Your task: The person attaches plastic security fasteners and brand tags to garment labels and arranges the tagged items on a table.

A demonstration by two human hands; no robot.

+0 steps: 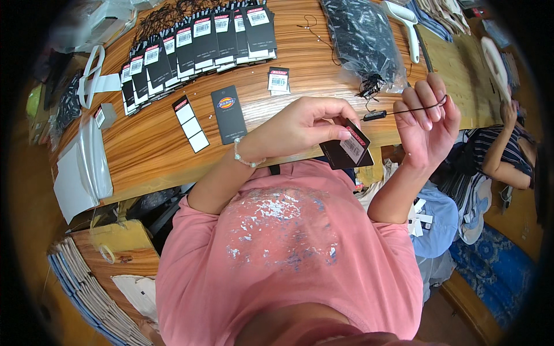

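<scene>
My left hand (311,122), with a beaded bracelet at its wrist, pinches a small stack of black hang tags (353,151) over the table's front edge. A white label with a barcode is on the top one. To the right, my raised right hand (428,124) has its fingers curled around a black cord (416,109). The cord is pulled taut toward the tags, with a small black plastic tab (375,115) on it near them. Whether the cord passes through the tags' hole is hidden by my left fingers.
Overlapping strung tags (199,43) fan across the table's far left. Nearer lie a black tag (228,115), a white-panelled label strip (191,123) and small barcode labels (279,81). A plastic bag of black cords (366,40) and a white-handled roller (404,17) sit far right. Another person (505,150) works at right.
</scene>
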